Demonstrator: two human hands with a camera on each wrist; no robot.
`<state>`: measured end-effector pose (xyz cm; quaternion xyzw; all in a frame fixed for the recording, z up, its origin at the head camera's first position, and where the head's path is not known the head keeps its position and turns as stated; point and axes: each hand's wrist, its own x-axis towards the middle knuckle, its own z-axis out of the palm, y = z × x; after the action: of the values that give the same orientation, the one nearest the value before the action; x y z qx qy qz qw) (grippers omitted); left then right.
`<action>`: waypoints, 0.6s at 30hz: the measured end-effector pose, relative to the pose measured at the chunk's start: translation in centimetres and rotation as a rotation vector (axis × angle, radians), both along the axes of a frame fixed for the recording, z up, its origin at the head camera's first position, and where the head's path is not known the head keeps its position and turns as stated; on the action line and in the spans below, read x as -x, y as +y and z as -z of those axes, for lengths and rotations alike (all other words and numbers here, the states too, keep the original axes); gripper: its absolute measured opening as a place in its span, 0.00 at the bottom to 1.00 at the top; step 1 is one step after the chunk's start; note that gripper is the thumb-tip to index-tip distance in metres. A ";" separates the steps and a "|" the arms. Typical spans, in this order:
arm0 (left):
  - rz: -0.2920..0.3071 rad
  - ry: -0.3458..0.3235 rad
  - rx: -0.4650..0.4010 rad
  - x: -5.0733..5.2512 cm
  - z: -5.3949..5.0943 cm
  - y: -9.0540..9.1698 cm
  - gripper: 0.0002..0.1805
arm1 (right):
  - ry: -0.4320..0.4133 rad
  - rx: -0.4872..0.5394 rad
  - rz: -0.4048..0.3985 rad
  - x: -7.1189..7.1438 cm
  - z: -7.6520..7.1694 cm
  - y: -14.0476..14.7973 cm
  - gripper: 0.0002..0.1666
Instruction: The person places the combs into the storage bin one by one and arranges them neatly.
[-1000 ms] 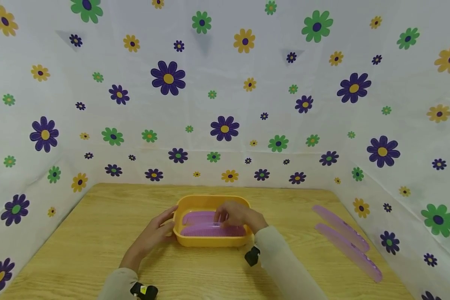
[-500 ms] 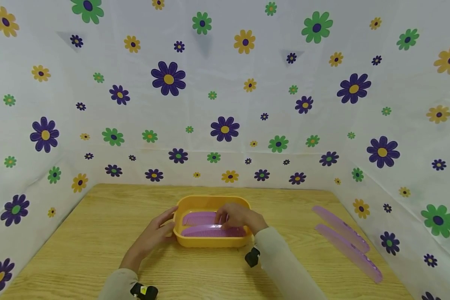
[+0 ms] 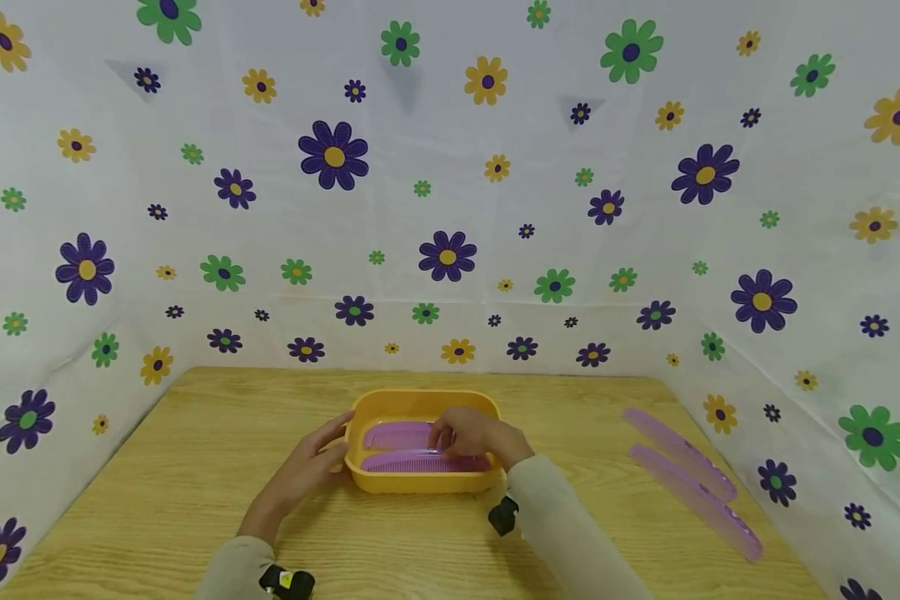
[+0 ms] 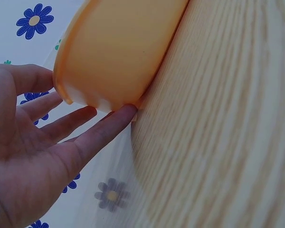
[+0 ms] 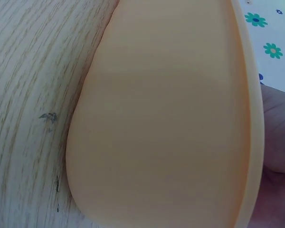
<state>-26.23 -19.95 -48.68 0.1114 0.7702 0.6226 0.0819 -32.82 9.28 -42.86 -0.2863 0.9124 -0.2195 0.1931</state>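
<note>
A yellow-orange plastic basket (image 3: 423, 482) stands on the table in the middle of the head view. Two purple combs lie inside it, a back comb (image 3: 393, 434) and a front comb (image 3: 401, 462), both roughly left to right. My right hand (image 3: 478, 432) reaches over the basket's right side and pinches the front comb near its spine; in the right wrist view the basket wall hides its fingers. At the basket's left end rests my left hand (image 3: 309, 467). The left wrist view shows its fairly straight fingers (image 4: 107, 130) touching the outer wall.
Two more purple combs, an upper one (image 3: 678, 450) and a lower one (image 3: 697, 502), lie slanted and side by side at the table's right. White cloth walls (image 3: 390, 208) with printed flowers enclose the wooden table (image 3: 255, 400) at the back and sides.
The front comb has tilted slightly under my right fingers. Both hands and the basket have otherwise kept their places; the head view has shifted a little.
</note>
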 end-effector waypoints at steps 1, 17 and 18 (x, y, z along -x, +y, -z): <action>0.001 0.000 -0.001 0.0 0.0 0.0 0.31 | 0.001 -0.001 0.001 0.0 0.0 0.0 0.09; -0.003 0.000 0.005 -0.1 0.0 0.0 0.32 | -0.005 0.000 0.013 -0.3 -0.1 0.1 0.10; -0.005 -0.001 0.006 -0.1 0.0 0.0 0.32 | -0.006 0.000 0.015 -0.4 -0.1 0.1 0.10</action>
<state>-26.16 -19.90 -48.66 0.1090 0.7721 0.6207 0.0811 -32.47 9.39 -42.73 -0.2787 0.9140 -0.2218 0.1943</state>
